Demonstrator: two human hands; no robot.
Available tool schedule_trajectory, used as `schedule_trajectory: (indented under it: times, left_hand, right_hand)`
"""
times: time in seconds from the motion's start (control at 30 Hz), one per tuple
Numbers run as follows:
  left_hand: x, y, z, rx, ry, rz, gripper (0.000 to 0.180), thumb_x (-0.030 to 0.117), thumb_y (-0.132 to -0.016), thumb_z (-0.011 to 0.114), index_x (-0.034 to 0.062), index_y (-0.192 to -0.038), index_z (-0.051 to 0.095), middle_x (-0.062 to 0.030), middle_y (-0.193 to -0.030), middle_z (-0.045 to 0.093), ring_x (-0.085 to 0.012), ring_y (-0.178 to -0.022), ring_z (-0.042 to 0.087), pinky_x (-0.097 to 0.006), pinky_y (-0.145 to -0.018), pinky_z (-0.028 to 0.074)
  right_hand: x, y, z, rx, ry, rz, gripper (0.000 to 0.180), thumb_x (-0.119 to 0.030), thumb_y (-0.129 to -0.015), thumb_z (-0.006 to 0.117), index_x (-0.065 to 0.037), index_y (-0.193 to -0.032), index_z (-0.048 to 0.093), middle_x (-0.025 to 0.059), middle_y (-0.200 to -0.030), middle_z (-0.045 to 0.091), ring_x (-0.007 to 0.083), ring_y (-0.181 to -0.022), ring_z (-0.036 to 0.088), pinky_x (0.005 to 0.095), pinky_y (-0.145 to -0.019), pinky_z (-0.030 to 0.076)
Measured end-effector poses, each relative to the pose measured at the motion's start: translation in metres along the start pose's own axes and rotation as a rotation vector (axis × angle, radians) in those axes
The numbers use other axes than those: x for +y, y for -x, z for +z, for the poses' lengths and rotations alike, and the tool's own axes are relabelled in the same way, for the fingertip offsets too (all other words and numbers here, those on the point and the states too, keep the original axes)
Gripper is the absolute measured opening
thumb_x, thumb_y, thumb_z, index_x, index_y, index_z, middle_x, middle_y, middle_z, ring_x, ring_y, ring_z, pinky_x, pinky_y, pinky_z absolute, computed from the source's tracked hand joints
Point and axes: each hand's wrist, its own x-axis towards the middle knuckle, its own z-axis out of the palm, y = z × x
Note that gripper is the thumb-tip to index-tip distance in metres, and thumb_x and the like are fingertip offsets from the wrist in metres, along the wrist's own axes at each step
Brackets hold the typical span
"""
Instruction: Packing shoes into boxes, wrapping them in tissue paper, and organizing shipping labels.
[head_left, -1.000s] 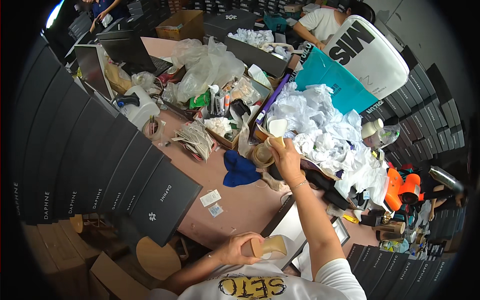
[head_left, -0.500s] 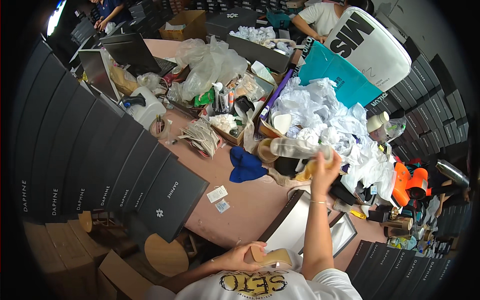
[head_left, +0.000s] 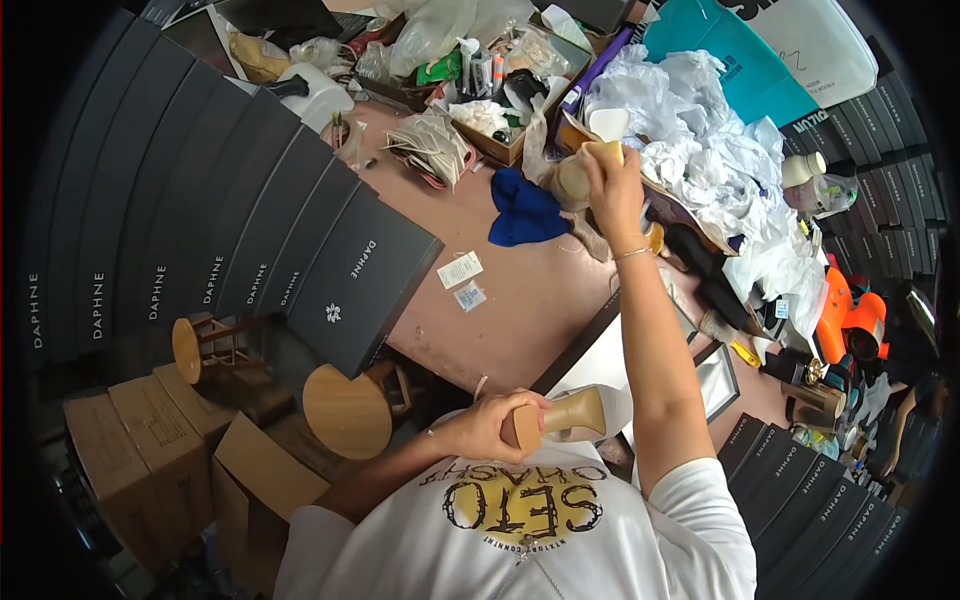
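Note:
My left hand point(head_left: 492, 425) is closed round the heel end of a beige block-heeled shoe point(head_left: 575, 410), low in front of my shirt. Its tan heel shows beside my fingers. Farther out over the table, my right hand point(head_left: 615, 190) is closed on a pale yellow piece point(head_left: 606, 150), whose kind I cannot make out. Just left of those fingers is a round jar point(head_left: 572, 187), partly covered by the hand. A dark blue cloth point(head_left: 525, 208) lies beside the jar.
Crumpled white tissue paper point(head_left: 690, 130) is heaped beyond my right hand. An open shoebox point(head_left: 590, 360) lies under my right forearm. Stacked dark shoeboxes point(head_left: 230, 210) line the left, near a wooden stool point(head_left: 347, 410). Orange tool point(head_left: 850, 315) lies at right.
The view has shifted, so the table sits higher. My right hand has moved away from me to the jar; the blurred, clear-looking thing at it no longer shows. The left hand still holds the shoe.

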Motion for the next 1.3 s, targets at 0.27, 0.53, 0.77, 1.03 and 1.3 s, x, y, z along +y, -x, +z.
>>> schedule_trajectory:
  times: [0.27, 0.53, 0.77, 1.03, 1.3]
  left_hand:
    - [0.001, -0.001, 0.015, -0.027, 0.055, 0.037, 0.056, 0.013, -0.068, 0.075, 0.0021, -0.118, 0.051, -0.0114, -0.106, 0.062, -0.0183, -0.096, 0.061, -0.032, -0.084, 0.048]
    - [0.002, 0.002, 0.052, -0.136, -0.071, -0.038, 0.05, 0.009, -0.069, 0.076, 0.0028, -0.112, 0.054, -0.0081, -0.099, 0.064, -0.0139, -0.092, 0.061, -0.028, -0.079, 0.049]
    - [0.009, 0.009, 0.054, -0.165, -0.093, -0.128, 0.052, 0.009, -0.07, 0.076, 0.0031, -0.116, 0.053, -0.0085, -0.103, 0.063, -0.0132, -0.095, 0.06, -0.028, -0.08, 0.049]
    - [0.003, 0.016, 0.048, -0.105, -0.079, -0.126, 0.056, 0.012, -0.067, 0.078, 0.0035, -0.116, 0.053, -0.0084, -0.102, 0.064, -0.0176, -0.097, 0.062, -0.03, -0.082, 0.05]
    - [-0.003, 0.013, 0.048, -0.071, -0.03, -0.099, 0.055, 0.009, -0.067, 0.081, 0.0024, -0.114, 0.054, -0.0088, -0.111, 0.061, -0.0125, -0.102, 0.057, -0.028, -0.085, 0.048]
  right_hand:
    - [-0.115, 0.18, -0.171, -0.682, -0.503, 0.067, 0.016, -0.014, -0.088, 0.063, -0.005, -0.101, 0.063, 0.0127, -0.088, 0.059, 0.0295, -0.078, 0.058, 0.0367, -0.072, 0.048]
    - [-0.148, 0.235, -0.187, -0.604, -0.209, -0.033, 0.016, -0.01, -0.08, 0.066, -0.007, -0.094, 0.058, 0.0098, -0.08, 0.053, 0.0272, -0.067, 0.058, 0.0358, -0.056, 0.047]
    - [-0.148, 0.238, -0.185, -0.591, -0.304, 0.025, 0.014, -0.013, -0.083, 0.064, -0.007, -0.093, 0.056, 0.0104, -0.083, 0.053, 0.0302, -0.07, 0.059, 0.0378, -0.058, 0.048]
    - [-0.152, 0.229, -0.175, -0.655, -0.3, -0.055, 0.012, -0.014, -0.084, 0.063, -0.007, -0.091, 0.055, 0.0108, -0.086, 0.055, 0.03, -0.073, 0.061, 0.039, -0.058, 0.048]
    - [-0.149, 0.235, -0.172, -0.663, -0.316, -0.035, 0.014, -0.019, -0.084, 0.066, -0.009, -0.09, 0.057, 0.0095, -0.086, 0.057, 0.03, -0.072, 0.06, 0.0379, -0.06, 0.048]
